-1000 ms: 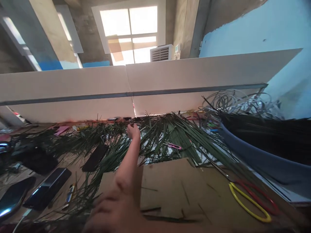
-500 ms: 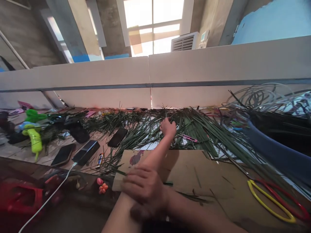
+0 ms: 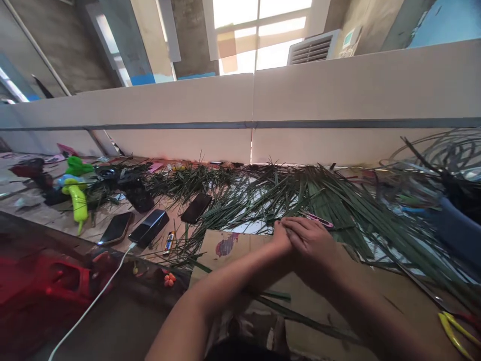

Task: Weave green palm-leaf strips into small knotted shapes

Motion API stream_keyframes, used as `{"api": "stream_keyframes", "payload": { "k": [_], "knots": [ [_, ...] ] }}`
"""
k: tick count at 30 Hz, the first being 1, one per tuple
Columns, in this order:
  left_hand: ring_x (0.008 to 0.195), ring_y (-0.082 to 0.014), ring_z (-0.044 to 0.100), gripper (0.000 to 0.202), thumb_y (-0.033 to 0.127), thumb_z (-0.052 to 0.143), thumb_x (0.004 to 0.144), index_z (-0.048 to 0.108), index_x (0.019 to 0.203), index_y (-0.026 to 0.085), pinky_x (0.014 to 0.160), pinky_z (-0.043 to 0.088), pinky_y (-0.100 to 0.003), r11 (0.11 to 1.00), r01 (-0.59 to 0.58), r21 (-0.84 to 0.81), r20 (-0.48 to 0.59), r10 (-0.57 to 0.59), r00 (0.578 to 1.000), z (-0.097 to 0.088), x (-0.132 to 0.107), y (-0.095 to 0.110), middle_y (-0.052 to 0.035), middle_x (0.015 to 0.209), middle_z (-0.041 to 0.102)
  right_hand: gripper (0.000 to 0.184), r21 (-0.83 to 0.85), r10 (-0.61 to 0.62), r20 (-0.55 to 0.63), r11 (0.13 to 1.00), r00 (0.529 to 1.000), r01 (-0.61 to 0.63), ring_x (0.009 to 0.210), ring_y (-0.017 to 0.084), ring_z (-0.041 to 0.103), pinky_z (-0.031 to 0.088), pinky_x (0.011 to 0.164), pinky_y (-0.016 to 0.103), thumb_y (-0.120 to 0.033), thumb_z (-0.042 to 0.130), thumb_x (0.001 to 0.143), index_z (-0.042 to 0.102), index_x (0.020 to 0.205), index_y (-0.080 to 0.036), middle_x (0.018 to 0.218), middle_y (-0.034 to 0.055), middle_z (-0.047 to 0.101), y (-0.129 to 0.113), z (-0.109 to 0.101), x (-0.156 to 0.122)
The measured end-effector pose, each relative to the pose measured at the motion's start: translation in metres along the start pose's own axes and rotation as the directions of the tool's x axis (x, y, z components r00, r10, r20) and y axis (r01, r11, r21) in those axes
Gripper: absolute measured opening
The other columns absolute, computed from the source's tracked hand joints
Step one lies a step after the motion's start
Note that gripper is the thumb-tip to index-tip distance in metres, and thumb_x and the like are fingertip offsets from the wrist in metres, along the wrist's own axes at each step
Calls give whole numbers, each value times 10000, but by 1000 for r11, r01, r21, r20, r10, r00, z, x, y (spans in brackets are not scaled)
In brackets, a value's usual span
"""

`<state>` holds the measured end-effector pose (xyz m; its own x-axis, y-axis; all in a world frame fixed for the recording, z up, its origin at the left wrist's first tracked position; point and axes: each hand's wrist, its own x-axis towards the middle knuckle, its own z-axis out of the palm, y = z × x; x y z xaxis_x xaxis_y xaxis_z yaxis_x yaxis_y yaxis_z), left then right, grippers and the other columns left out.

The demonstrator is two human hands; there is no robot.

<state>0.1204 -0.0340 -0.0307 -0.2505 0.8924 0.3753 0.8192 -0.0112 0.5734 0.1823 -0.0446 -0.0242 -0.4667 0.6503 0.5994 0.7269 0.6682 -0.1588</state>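
Observation:
My left hand [image 3: 281, 234] is over the far part of a brown cardboard sheet [image 3: 259, 250], mostly covered by my right hand. My right hand [image 3: 307, 234] lies across it, fingers together and curved around it. What my left fingers do underneath is hidden. Just beyond the hands lie a slim pink tool [image 3: 318, 219] and a spread of long green leaf strips [image 3: 330, 200]. A few loose strips [image 3: 300, 313] rest on the cardboard below my forearms.
Phones [image 3: 148, 228], one with a white cable, lie left of the cardboard beside a glue-stick-like tube [image 3: 169, 242]. Scissors with yellow and red handles [image 3: 453, 331] are at the lower right, a blue tub [image 3: 456, 235] behind. A pale partition [image 3: 180, 103] runs along the back.
My left hand has drawn back from the leaf strips. My right hand has slid from my left forearm up onto the left hand. The view has turned slightly left.

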Motion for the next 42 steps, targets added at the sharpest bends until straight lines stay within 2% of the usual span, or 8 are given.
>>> {"api": "stream_keyframes", "payload": {
  "k": [3,6,15,27,34,38,40,42],
  "knots": [
    [994,-215,666,136,257,679,777,790,856,260,896,505,-304,966,-247,-77,211,258,943,-11,25,-36,-45,942,768,334,-59,108,-7,992,994,-109,1081,288,667,451,955,432,-330,454,998,707,1177,-205,1190,97,744,25,-1,0],
    [1101,-236,637,216,284,676,825,771,1017,266,944,482,-346,936,-342,-84,317,350,882,-23,59,-63,-48,1087,759,334,-93,263,-52,959,963,-267,984,296,691,487,848,416,-321,477,951,712,1155,-202,1128,104,754,60,-5,7],
    [1119,-279,621,228,224,532,961,724,1074,178,979,411,-426,962,-256,-93,199,270,942,-18,114,-103,-106,1133,746,357,31,606,-186,790,773,-612,909,260,683,507,839,388,-293,552,825,735,1109,-177,1071,116,751,133,-1,8],
    [1026,-279,598,158,347,677,901,746,883,206,901,395,-413,850,-526,-25,304,508,806,-3,97,-89,-79,957,723,259,-232,485,161,865,859,-445,989,262,629,408,827,341,-296,637,912,743,1132,-211,998,84,713,131,9,0],
    [854,-234,626,113,238,635,850,729,809,192,794,430,-354,931,-162,-326,312,268,912,-6,105,-90,-56,828,731,251,-278,549,158,822,821,-497,950,241,636,408,821,330,-225,523,966,764,1028,-197,949,94,693,121,2,4],
    [700,-187,609,155,325,687,773,716,815,178,694,453,-306,712,254,-655,422,66,904,-10,101,-78,-23,738,696,229,125,567,43,814,822,-568,987,244,636,443,884,351,-273,593,909,757,1050,-195,1014,95,711,114,2,8],
    [674,-172,599,187,345,731,724,709,793,172,676,459,-293,566,380,-731,487,44,872,-12,93,-68,-20,721,682,228,454,604,60,692,795,-561,964,238,644,463,886,360,-340,644,872,758,1019,-208,1013,79,729,105,5,12],
    [681,-161,599,186,324,763,695,703,774,166,677,462,-282,475,437,-764,526,66,848,-15,82,-58,-30,737,680,264,722,652,171,427,739,-544,879,225,646,482,818,353,-412,705,823,756,981,-207,955,61,742,93,8,18]
  ]
}}
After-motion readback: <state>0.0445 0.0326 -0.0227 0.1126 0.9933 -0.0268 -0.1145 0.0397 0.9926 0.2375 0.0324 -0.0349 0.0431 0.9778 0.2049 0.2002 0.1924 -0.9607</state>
